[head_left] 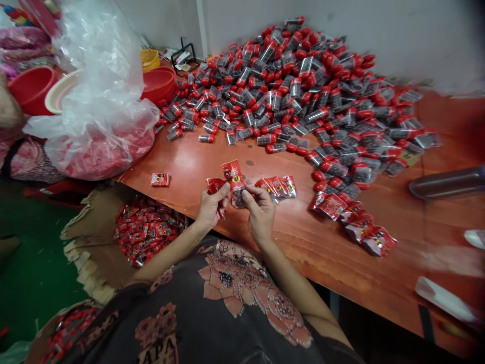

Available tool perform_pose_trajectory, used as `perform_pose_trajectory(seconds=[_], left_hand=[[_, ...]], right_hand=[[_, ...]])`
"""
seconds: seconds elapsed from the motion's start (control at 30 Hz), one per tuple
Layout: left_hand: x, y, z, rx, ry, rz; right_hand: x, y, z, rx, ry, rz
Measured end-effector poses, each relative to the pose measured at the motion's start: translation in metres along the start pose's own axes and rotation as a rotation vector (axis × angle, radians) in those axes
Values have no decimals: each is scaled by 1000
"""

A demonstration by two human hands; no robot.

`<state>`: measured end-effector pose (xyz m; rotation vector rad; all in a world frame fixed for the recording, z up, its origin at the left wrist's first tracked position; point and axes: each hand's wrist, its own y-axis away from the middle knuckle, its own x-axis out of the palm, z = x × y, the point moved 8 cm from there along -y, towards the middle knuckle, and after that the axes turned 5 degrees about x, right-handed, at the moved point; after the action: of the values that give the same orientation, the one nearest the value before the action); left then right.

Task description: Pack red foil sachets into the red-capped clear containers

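My left hand pinches a crumpled red foil packet above the orange-red wooden table. My right hand grips a red printed packet, with a clear, dark-filled capsule showing at its lower end. The two hands nearly meet over the table's near edge. A short row of red packets lies just right of my right hand, and a lone packet lies to the left. A huge heap of red-capped clear capsules covers the table's far side, with a pile of filled packets along its near right.
A torn cardboard box of red packets stands below the table's left edge. A large clear plastic bag holding red items and red basins are at the left. A metal tumbler lies at right, against the table.
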<state>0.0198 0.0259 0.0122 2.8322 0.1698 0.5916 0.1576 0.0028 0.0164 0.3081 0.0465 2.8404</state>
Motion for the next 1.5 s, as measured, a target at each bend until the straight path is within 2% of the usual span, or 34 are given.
perform_pose_trajectory(seconds=[0.1, 0.23, 0.37, 0.5, 0.67, 0.87, 1.07, 1.17, 1.37, 1.5], left_hand=[[-2, 7, -1, 61, -67, -75], [-2, 19, 1, 106, -137, -129], [0, 18, 1, 83, -114, -96], [-7, 3, -7, 60, -98, -103], [-4, -8, -10, -4, -114, 0], [3, -7, -10, -13, -164, 64], [9, -11, -23, 35, -146, 67], [12, -8, -17, 6, -170, 100], [10, -7, -1, -18, -168, 115], [13, -8, 0, -6, -120, 123]], right_hand=[[2, 1, -2, 35, -26, -11], [3, 3, 3, -4, 21, -10], [5, 3, 7, -82, 110, 25], [8, 3, -1, -65, 50, 119], [13, 5, -2, -104, 200, 209], [9, 5, -7, -20, 103, 148], [8, 4, 1, -77, 232, 169], [7, 5, 1, -104, 201, 166], [-2, 5, -3, -152, 141, 38], [-5, 3, -4, -120, 79, -13]])
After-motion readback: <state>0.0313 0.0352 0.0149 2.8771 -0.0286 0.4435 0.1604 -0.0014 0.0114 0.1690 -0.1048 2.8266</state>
